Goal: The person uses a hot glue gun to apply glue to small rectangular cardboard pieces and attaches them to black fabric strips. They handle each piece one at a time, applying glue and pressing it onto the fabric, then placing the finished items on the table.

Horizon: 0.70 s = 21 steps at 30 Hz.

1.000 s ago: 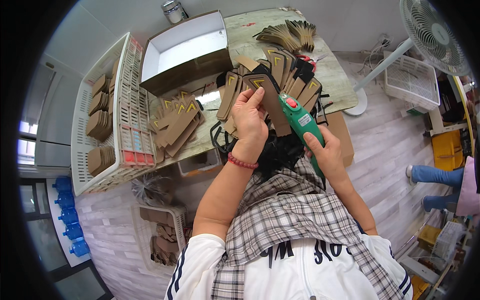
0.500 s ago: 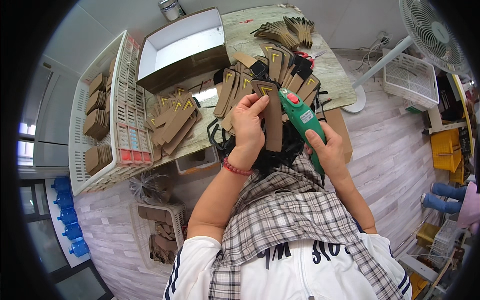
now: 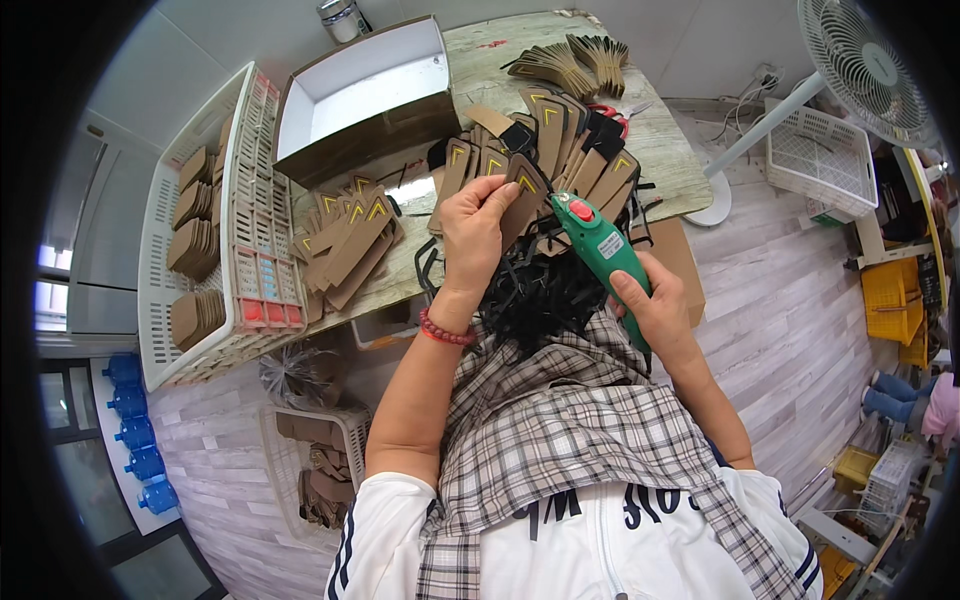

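Observation:
Between thumb and fingers, my left hand [image 3: 476,228] pinches a flat brown strap-like piece [image 3: 523,203] with a yellow chevron on its rounded end. My right hand [image 3: 655,305] is wrapped around a green handheld electric cutter [image 3: 604,246] with a red button. The cutter's metal tip is close beside the right edge of the brown piece; I cannot tell whether they touch. Below, a tangle of black trimmings [image 3: 545,300] lies on my checked apron [image 3: 560,430]. Behind my hands, more brown pieces [image 3: 550,125] lie fanned out on the table.
Left of them is another pile of brown pieces [image 3: 350,245]. A box with a white inside [image 3: 365,90] and a white plastic basket [image 3: 250,200] stand further left. Red-handled scissors [image 3: 612,115] lie near stacked pieces [image 3: 570,65] at the back. A fan [image 3: 870,65] stands right of the table [image 3: 660,165].
My left hand has shifted left and tilted the brown piece. The cutter has moved slightly left and down. At the far right, another person's legs have moved.

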Each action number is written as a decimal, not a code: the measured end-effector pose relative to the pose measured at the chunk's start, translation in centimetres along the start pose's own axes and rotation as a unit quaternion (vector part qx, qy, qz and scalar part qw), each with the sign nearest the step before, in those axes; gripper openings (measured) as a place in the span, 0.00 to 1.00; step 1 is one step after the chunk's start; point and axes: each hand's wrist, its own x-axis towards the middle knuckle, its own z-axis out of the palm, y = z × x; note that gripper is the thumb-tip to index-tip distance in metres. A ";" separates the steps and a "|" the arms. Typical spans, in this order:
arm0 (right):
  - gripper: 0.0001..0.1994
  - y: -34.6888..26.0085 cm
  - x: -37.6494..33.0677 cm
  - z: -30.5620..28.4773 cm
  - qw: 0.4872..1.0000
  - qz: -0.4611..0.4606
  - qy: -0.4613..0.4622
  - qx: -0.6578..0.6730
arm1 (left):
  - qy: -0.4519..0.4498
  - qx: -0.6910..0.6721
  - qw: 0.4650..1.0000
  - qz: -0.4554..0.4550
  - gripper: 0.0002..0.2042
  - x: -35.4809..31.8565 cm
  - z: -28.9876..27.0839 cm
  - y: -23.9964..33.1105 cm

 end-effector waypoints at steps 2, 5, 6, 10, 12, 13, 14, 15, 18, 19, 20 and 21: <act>0.17 0.0 0.0 0.0 1.000 0.001 -0.001 0.004 | -0.007 0.022 1.000 0.010 0.07 0.0 -0.1 -0.1; 0.17 0.0 0.0 0.0 1.000 0.002 -0.002 0.007 | -0.036 0.034 0.999 -0.005 0.07 -0.2 -0.2 0.0; 0.17 0.0 0.1 0.0 1.000 0.001 -0.002 0.006 | -0.046 0.040 0.998 -0.008 0.07 -0.2 -0.2 0.0; 0.17 0.2 0.2 0.0 1.000 0.000 0.003 0.019 | -0.085 0.054 0.995 -0.010 0.07 -0.3 -0.3 -0.1; 0.17 0.1 0.2 -0.1 1.000 -0.005 0.000 0.019 | -0.102 0.069 0.992 -0.010 0.07 -0.1 -0.6 0.0; 0.17 0.1 0.2 -0.2 1.000 -0.009 -0.002 0.019 | -0.111 0.082 0.990 -0.012 0.07 0.1 -0.8 0.1; 0.17 0.1 0.3 -0.2 1.000 -0.009 -0.002 0.019 | -0.120 0.095 0.988 -0.014 0.07 0.3 -1.1 0.1; 0.17 0.1 0.3 -0.2 1.000 -0.009 -0.002 0.019 | -0.129 0.108 0.986 -0.016 0.07 0.4 -1.4 0.1; 0.16 -0.1 0.3 -0.2 1.000 -0.003 -0.007 0.009 | -0.176 0.156 0.972 -0.011 0.06 0.8 -2.4 0.8; 0.16 -0.2 0.3 -0.1 1.000 0.000 -0.010 0.005 | -0.179 0.185 0.966 -0.009 0.07 0.8 -3.1 1.5; 0.16 0.1 0.4 -0.1 1.000 0.004 -0.004 0.015 | -0.146 0.187 0.971 -0.008 0.07 1.2 -4.2 1.9; 0.16 0.7 0.3 -0.2 1.000 0.009 0.002 0.026 | -0.114 0.188 0.975 -0.006 0.07 1.6 -5.7 2.4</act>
